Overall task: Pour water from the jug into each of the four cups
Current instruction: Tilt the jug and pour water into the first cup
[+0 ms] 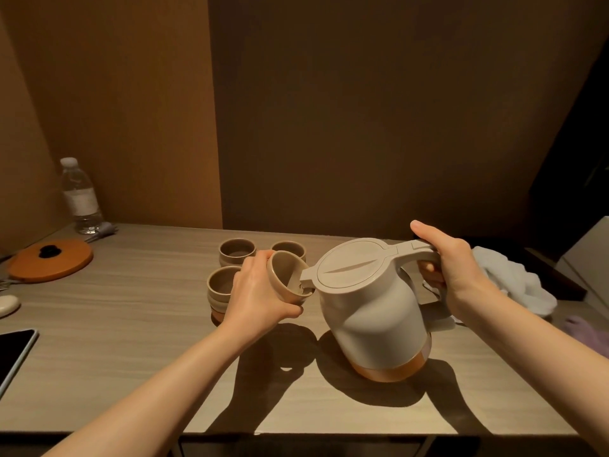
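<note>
Dim warm light, hard shadows, edges warped.

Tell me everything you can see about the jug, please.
The jug is beige, plastic-looking, with a flat lid, a short spout and an orange band at its base. The right hand grips its handle and tilts it left above the table, spout at the rim of the cup held by the left hand.

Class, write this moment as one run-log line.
left hand: holds tilted cup at spout | right hand: grips jug handle, jug tilted | three cups on table
</note>
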The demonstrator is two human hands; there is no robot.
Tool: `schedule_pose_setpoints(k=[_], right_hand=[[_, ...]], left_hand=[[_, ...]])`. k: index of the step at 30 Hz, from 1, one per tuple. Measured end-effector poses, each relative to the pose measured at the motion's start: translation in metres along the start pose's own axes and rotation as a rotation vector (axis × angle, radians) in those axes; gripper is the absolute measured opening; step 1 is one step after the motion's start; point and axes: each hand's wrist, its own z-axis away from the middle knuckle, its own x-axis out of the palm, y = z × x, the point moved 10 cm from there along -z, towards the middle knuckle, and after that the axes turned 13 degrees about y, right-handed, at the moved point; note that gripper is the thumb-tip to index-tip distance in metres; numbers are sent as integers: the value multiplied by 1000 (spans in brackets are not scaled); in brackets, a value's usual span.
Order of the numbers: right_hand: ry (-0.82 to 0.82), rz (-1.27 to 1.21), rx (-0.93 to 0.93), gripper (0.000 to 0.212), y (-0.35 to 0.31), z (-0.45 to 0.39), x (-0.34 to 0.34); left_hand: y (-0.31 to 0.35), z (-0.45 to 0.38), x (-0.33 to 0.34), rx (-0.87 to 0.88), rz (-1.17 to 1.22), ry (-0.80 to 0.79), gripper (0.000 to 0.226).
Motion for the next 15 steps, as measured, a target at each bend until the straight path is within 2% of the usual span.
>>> schedule_pose_setpoints(k=[15], right_hand=[[-17, 35, -38, 49, -2, -3, 6]], left_hand=[[-10, 7, 2, -39, 18, 41, 100]])
